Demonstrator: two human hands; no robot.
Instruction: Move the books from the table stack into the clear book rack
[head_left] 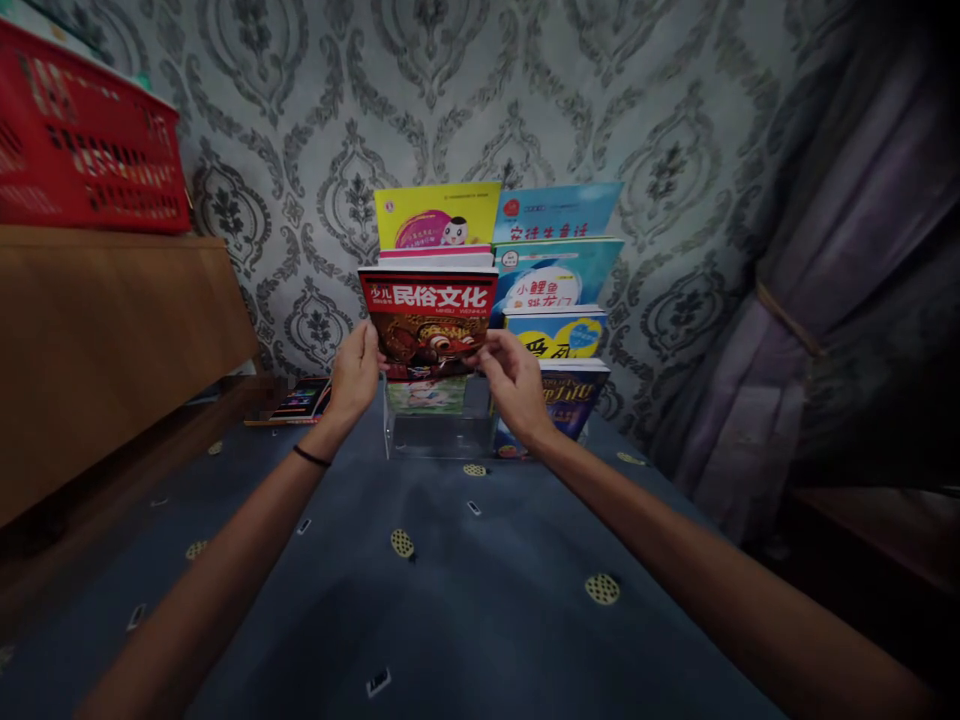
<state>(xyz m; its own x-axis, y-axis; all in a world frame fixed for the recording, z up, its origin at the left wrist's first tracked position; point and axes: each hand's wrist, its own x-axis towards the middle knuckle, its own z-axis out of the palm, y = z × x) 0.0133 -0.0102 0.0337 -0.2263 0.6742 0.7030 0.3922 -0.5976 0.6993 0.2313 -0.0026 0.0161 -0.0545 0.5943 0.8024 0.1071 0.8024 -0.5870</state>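
Between my two hands is a red and brown book with white lettering, its cover facing me. My left hand grips its left edge; my right hand pinches its lower right corner. The book is at the left column of a clear plastic book rack, in front of a yellow book. In the right column stand a light blue book, a teal book, a blue and yellow book and a dark purple book. My right hand partly covers the lowest ones.
The rack stands on a dark blue patterned cloth near a wallpapered wall. To the left, a dark book lies flat beside a wooden cabinet bearing a red basket. A tied curtain hangs on the right.
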